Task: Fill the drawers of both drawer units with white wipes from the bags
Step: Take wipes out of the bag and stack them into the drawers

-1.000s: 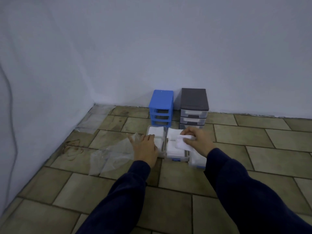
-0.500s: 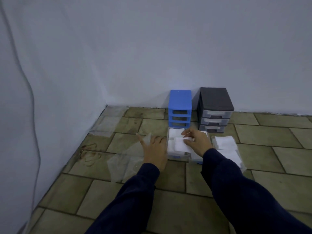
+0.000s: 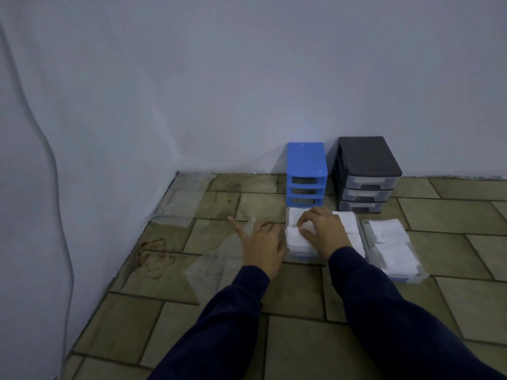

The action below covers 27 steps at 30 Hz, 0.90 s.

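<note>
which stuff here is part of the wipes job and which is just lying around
Job: blue drawer unit; black drawer unit; pulled-out drawers; white wipes; plastic bag; right hand; left hand.
Lying about: flat plastic sheet by the wall; floor stain.

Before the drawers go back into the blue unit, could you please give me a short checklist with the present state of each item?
1. Blue unit slots vacant: ok, all three look empty.
2. Left drawer filled with wipes: ok, white stacks fill it.
3. Right hand free: not ok, its fingers curl on a wipe.
4. Left hand free: ok, open beside the drawer.
5. Right drawer filled: ok.
6. Black unit drawers closed: ok; contents cannot tell.
</note>
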Available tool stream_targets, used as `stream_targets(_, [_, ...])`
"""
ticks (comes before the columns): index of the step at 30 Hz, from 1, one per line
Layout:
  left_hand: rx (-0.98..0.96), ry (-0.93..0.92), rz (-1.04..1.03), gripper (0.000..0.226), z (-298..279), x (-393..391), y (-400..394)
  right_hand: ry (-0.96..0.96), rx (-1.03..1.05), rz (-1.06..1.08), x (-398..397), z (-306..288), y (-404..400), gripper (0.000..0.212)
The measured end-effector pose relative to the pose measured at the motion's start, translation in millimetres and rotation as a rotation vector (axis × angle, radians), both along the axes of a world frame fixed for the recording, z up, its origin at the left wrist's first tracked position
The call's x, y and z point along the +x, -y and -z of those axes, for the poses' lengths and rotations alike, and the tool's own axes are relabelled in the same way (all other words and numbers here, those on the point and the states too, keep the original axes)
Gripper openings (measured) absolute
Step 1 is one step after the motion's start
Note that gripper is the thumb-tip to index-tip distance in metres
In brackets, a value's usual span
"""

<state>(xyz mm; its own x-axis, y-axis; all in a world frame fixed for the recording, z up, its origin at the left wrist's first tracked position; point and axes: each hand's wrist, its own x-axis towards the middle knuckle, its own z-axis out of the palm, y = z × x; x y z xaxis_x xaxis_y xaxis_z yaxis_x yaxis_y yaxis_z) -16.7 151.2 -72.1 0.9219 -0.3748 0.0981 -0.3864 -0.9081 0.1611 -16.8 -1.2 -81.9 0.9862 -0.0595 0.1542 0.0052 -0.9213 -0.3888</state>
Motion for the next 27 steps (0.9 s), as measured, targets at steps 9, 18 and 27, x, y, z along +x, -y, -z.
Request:
stream_targets(9, [0.069, 0.008, 0.010, 0.032, 3.2, 1.1, 6.4, -0.028, -0.070, -0.181, -5.3, 6.6, -11.6, 0.024])
stream_targets(18, [0.113, -0.009, -0.007, 0.036, 8.2, -0.4, 13.0, -0.068, -0.146, -0.169, -14.1, 9.9, -15.4, 0.031])
stream_targets(27, [-0.161, -0.012, -0.063, 0.031, 10.8, 3.8, 10.0, -0.072, -0.140, -0.097, -15.9, 10.1, -18.9, 0.054])
